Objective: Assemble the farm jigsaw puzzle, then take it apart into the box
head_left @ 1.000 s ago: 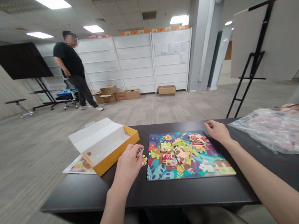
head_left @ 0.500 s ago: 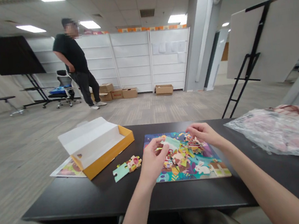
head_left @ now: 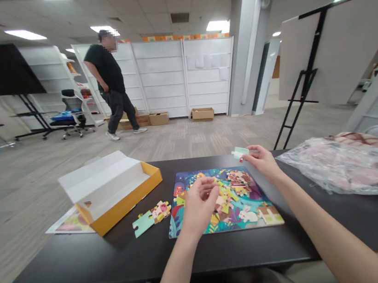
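A colourful puzzle board (head_left: 250, 214) lies on the black table, with a heap of loose puzzle pieces (head_left: 239, 181) on it. Over the board's left and middle part is my left hand (head_left: 200, 205), fingers curved and apart, holding nothing visible. My right hand (head_left: 263, 162) pinches a pale green puzzle piece (head_left: 239, 152) above the board's far right edge. Left of the board, a plain green piece (head_left: 144, 224) joins a patterned piece (head_left: 160, 211) on the table.
An open yellow box (head_left: 127, 199) with a white inside stands at the left on a printed sheet (head_left: 69, 222). A clear plastic bag (head_left: 349, 169) with pink contents lies at the right. Beyond the black table (head_left: 96, 260), a person (head_left: 111, 82) walks near white shelves.
The pale green piece has passed from my left hand to my right hand, which has lifted it to the far side. The person has stepped to the right. The view has shifted slightly.
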`<action>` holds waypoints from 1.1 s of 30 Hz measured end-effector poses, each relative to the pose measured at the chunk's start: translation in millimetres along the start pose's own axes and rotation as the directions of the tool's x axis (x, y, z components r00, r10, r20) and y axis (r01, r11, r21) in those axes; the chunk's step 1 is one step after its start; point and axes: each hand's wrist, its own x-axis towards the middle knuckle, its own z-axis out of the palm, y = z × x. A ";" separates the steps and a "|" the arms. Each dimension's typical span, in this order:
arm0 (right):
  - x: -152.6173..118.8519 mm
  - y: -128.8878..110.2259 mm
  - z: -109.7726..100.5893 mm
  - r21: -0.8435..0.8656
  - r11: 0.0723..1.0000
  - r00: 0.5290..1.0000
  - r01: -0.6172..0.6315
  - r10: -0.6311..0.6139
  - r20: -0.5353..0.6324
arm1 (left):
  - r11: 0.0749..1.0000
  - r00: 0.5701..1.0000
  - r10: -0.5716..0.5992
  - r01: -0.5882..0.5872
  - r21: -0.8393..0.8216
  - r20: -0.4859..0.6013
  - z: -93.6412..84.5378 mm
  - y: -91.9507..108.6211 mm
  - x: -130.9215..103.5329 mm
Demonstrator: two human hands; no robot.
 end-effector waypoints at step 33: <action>22.1 50.1 -22.4 -0.732 0.669 0.960 0.126 0.103 0.259 | 0.977 0.998 0.062 -0.058 0.206 -0.014 -54.8 9.5 -11.0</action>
